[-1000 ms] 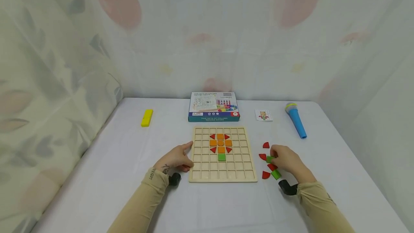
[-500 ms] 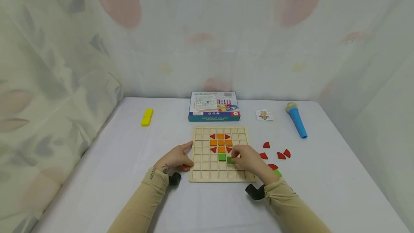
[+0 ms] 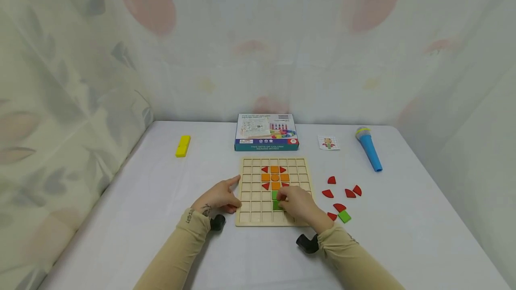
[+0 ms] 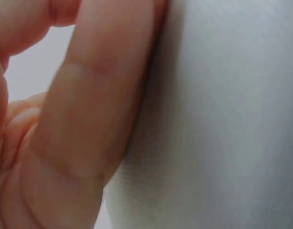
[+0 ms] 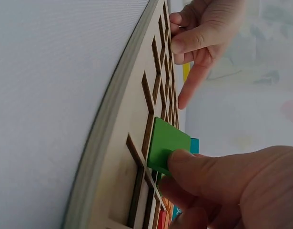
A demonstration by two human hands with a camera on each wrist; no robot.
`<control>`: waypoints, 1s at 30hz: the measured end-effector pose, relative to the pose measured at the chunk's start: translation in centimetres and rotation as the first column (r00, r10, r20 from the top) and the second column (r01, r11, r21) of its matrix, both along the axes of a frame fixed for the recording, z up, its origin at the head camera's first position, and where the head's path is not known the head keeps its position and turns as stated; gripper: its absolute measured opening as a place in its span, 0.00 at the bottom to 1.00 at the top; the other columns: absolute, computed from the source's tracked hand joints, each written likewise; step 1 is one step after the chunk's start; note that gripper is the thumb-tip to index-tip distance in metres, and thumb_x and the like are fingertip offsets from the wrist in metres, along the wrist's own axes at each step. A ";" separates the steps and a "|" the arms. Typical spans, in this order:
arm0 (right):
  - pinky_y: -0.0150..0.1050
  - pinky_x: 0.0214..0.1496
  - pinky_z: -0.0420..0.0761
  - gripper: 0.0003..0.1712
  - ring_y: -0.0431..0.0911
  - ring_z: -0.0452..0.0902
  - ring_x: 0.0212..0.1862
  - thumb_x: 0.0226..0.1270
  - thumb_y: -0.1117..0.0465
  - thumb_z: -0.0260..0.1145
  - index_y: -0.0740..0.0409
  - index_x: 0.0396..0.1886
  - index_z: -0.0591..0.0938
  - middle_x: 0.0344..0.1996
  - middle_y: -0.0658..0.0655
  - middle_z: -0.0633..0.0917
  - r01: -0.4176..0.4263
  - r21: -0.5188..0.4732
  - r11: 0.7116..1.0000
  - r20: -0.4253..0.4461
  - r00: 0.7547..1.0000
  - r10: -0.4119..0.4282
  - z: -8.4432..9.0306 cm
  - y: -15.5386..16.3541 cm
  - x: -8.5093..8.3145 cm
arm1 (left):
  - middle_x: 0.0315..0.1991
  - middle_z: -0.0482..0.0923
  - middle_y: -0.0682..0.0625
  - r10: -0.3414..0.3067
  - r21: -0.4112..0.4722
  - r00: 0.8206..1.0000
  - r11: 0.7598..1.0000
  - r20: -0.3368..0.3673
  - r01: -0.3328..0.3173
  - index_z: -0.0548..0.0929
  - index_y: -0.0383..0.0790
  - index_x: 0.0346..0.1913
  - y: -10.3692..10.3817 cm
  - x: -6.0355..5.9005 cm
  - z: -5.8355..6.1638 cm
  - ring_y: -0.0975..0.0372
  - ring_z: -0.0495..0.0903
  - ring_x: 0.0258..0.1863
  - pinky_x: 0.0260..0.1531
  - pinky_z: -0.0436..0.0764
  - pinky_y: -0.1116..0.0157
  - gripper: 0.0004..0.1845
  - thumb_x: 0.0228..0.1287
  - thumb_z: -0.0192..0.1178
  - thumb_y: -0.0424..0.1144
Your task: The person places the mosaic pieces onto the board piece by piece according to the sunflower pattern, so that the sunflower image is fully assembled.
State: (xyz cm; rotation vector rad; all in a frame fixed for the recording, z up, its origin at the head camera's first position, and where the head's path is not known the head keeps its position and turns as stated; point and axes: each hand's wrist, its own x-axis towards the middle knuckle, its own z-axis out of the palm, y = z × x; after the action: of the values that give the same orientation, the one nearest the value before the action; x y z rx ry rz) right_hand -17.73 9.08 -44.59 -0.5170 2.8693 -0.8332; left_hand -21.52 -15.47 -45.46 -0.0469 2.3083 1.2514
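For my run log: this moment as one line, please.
right hand: pinches green square at wooden board; left hand: touches board's left edge; loose green square: right of board

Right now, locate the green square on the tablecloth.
In the head view, the green square lies right of the wooden board, beside two red pieces.

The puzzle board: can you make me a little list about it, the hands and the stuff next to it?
Board: pale wood with a grid
Left hand: touches the board's left edge
Right hand: pinches a green square
On the board: orange squares, orange circle, red triangles, another green square
Right of the board: red rounded pieces, loose green square
Behind: box
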 end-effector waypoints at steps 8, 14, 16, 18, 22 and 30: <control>0.39 0.38 0.78 0.07 0.43 0.75 0.36 0.55 0.60 0.68 0.53 0.35 0.86 0.33 0.50 0.81 0.012 0.087 0.996 -0.071 0.997 -0.006 0.2 0.2 0.1 | 0.16 0.75 0.47 -0.001 0.003 1.000 1.000 0.009 0.001 0.55 0.47 0.72 -0.1 0.0 -0.1 0.64 0.74 0.12 0.18 0.79 0.70 0.50 0.43 0.67 0.27; 0.44 0.36 0.80 0.21 0.48 0.78 0.42 0.54 0.52 0.69 0.53 0.47 0.83 0.42 0.54 0.82 0.105 0.161 0.981 -0.147 0.986 -0.082 2.7 3.7 0.9 | 0.17 0.75 0.47 -0.001 0.016 1.000 1.000 0.007 0.001 0.55 0.48 0.72 -0.2 0.0 -0.2 0.64 0.74 0.13 0.18 0.79 0.69 0.50 0.43 0.67 0.27; 0.47 0.39 0.80 0.23 0.52 0.78 0.46 0.54 0.51 0.69 0.55 0.50 0.81 0.45 0.57 0.81 0.146 0.168 0.975 -0.154 0.981 -0.121 3.3 5.6 1.5 | 0.17 0.75 0.46 -0.004 0.016 1.000 1.000 0.004 0.004 0.55 0.48 0.72 -0.2 -0.1 -0.2 0.64 0.74 0.13 0.18 0.79 0.69 0.50 0.43 0.67 0.27; 0.51 0.40 0.80 0.25 0.55 0.77 0.48 0.55 0.52 0.68 0.58 0.51 0.80 0.47 0.61 0.81 0.192 0.177 0.965 -0.140 0.976 -0.168 3.7 7.5 2.2 | 0.17 0.75 0.46 -0.007 0.016 1.000 1.000 0.003 0.007 0.55 0.48 0.72 -0.2 -0.2 -0.2 0.64 0.75 0.13 0.18 0.79 0.69 0.50 0.43 0.67 0.27; 0.54 0.41 0.79 0.26 0.58 0.76 0.47 0.56 0.54 0.66 0.65 0.52 0.78 0.48 0.66 0.80 0.284 0.218 0.934 -0.035 0.958 -0.284 3.6 10.4 3.6 | 0.18 0.75 0.46 -0.004 0.005 1.000 1.000 0.013 0.004 0.55 0.49 0.72 -0.2 -0.2 -0.1 0.63 0.74 0.13 0.18 0.79 0.69 0.50 0.43 0.68 0.27; 0.50 0.33 0.80 0.27 0.54 0.76 0.38 0.54 0.54 0.68 0.69 0.49 0.77 0.40 0.65 0.81 0.340 0.354 0.871 0.123 0.906 -0.404 1.2 12.9 4.6 | 0.17 0.75 0.47 0.004 0.009 1.000 1.000 0.019 -0.004 0.55 0.49 0.72 -0.2 -0.2 -0.1 0.64 0.74 0.12 0.18 0.78 0.70 0.50 0.43 0.67 0.27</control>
State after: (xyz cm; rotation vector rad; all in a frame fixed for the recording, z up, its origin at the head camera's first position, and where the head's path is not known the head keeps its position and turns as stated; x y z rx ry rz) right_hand -13.12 21.97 -43.40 0.1590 2.8708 -0.3969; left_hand -21.67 -15.64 -45.56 -0.0600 2.2876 1.2574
